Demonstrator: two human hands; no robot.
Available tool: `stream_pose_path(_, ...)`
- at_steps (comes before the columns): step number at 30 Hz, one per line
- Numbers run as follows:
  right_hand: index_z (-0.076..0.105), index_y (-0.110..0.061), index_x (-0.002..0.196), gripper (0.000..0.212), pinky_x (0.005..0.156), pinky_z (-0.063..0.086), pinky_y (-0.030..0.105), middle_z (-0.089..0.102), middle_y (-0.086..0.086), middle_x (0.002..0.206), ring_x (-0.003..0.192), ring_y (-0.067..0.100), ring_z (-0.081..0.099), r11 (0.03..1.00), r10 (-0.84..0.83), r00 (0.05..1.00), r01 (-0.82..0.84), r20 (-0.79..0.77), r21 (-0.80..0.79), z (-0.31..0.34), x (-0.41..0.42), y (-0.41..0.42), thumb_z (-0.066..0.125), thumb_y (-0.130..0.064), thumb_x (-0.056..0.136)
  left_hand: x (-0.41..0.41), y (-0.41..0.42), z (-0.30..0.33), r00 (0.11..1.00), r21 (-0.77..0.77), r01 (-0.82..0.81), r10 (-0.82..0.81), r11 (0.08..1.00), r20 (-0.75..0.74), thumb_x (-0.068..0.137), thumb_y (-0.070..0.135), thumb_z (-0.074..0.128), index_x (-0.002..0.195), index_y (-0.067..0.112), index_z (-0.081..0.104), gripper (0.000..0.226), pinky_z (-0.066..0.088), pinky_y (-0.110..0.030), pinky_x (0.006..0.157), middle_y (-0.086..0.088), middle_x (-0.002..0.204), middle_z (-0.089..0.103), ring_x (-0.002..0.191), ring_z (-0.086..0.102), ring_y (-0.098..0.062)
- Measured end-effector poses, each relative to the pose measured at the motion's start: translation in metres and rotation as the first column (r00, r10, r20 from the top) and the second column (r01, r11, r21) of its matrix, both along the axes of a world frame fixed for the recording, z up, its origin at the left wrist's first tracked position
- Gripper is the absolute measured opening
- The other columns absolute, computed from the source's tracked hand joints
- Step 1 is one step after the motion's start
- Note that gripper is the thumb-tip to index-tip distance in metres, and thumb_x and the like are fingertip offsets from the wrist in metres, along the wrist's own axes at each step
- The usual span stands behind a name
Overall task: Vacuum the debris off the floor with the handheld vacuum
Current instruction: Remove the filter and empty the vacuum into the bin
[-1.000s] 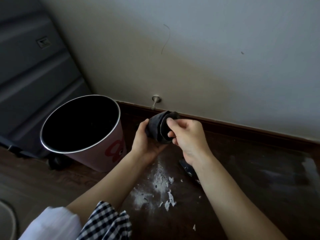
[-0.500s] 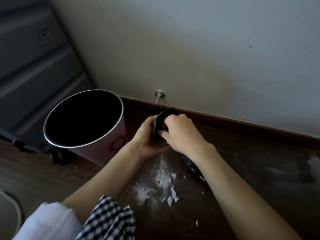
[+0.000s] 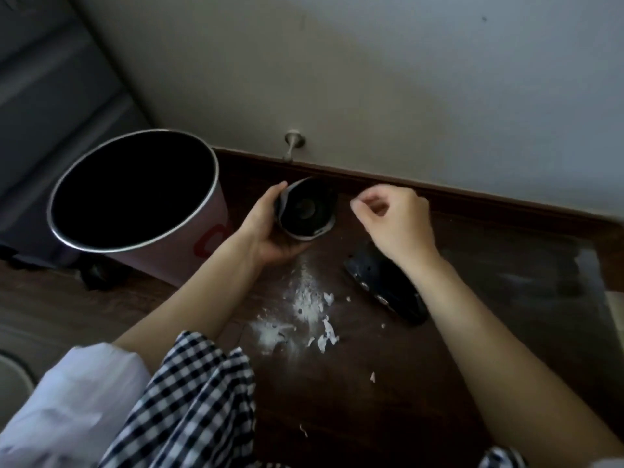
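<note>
My left hand (image 3: pixel 266 231) grips a dark, cup-shaped vacuum part (image 3: pixel 305 211) just above the floor by the skirting board, its open end facing me. My right hand (image 3: pixel 395 221) hovers to the right of the cup, apart from it. Its fingers are curled, thumb and forefinger pinched, and nothing shows in them. The dark vacuum body (image 3: pixel 381 282) lies on the floor, partly under my right forearm. White powder and paper scraps (image 3: pixel 307 298) are spread over the dark wooden floor below the cup, with stray bits (image 3: pixel 372 377) nearer me.
A pink waste bin (image 3: pixel 189 261) with a metal rim and black inside stands left of my left hand. A metal doorstop (image 3: pixel 293 143) sticks out of the wall above the skirting board (image 3: pixel 472 197). A grey ribbed case (image 3: pixel 50 96) fills the far left.
My right hand has let go of the cup and moved right. The cup has turned in my left hand, so its open end now faces me. The view has tilted down.
</note>
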State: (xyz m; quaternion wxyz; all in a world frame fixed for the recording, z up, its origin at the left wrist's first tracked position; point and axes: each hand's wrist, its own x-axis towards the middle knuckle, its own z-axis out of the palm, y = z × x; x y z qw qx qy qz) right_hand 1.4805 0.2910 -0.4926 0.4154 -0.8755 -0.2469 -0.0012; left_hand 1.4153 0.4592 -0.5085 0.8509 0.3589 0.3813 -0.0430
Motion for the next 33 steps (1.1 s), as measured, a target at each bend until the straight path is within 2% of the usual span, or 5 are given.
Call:
stream_pose_path(3, 0.067, -0.013, 0.106, 0.03, 0.078, 0.045, 0.027, 0.068, 0.006, 0.105, 0.099, 0.023, 0.064, 0.793, -0.073, 0.938, -0.152, -0.339, -0.591, -0.058, 0.013, -0.039, 0.07, -0.034, 0.084, -0.006, -0.003, -0.016, 1.0, -0.01, -0.02, 0.02, 1.0, -0.01, 0.094, 0.048, 0.049, 0.097, 0.014, 0.067, 0.038, 0.058, -0.047, 0.066, -0.014, 0.083, 0.075, 0.072, 0.073, -0.03)
stream_pose_path(9, 0.049, -0.011, 0.08, 0.029, 0.06, 0.039, 0.03, 0.054, 0.003, 0.075, 0.071, 0.021, 0.054, 0.688, -0.045, 0.892, -0.299, -0.45, -0.662, -0.14, -0.002, -0.048, 0.063, -0.034, 0.09, -0.012, 0.0, -0.037, 0.997, -0.042, -0.038, 0.035, 0.998, -0.071, 0.088, 0.052, 0.056, 0.115, 0.011, 0.065, 0.05, 0.06, -0.035, 0.071, -0.014, 0.102, 0.073, 0.085, 0.072, -0.028)
stream_pose_path(18, 0.058, -0.008, 0.077, 0.042, 0.045, 0.037, 0.026, 0.055, 0.006, 0.062, 0.045, 0.017, 0.046, 0.986, 0.128, 0.461, 0.037, -0.878, 0.163, -0.103, -0.021, -0.051, 0.05, -0.045, 0.095, -0.011, 0.005, -0.044, 0.993, 0.0, -0.113, 0.113, 0.994, -0.02, 0.092, 0.052, 0.054, 0.11, 0.007, 0.065, 0.049, 0.053, -0.038, 0.081, -0.015, 0.094, 0.074, 0.08, 0.073, -0.027)
stream_pose_path(23, 0.059, -0.008, 0.08, 0.044, 0.043, 0.037, 0.023, 0.055, 0.006, 0.062, 0.046, 0.014, 0.046, 0.956, 0.278, 0.41, -0.208, -0.869, 0.208, -0.062, -0.054, -0.057, 0.048, -0.047, 0.095, -0.009, -0.004, -0.052, 0.991, 0.03, -0.124, 0.125, 0.992, -0.039, 0.089, 0.048, 0.06, 0.128, 0.006, 0.059, 0.058, 0.051, -0.04, 0.089, -0.016, 0.122, 0.066, 0.111, 0.065, -0.03)
stream_pose_path(33, 0.053, -0.008, 0.082, 0.034, 0.042, 0.038, 0.023, 0.054, 0.003, 0.06, 0.045, 0.012, 0.045, 0.958, 0.287, 0.43, -0.14, -0.856, 0.251, -0.041, -0.062, -0.042, 0.051, -0.039, 0.096, -0.02, -0.012, -0.058, 0.994, 0.049, -0.041, 0.036, 0.998, 0.1, 0.096, 0.039, 0.05, 0.1, 0.007, 0.068, 0.038, 0.051, -0.039, 0.087, -0.012, 0.099, 0.072, 0.091, 0.069, -0.025)
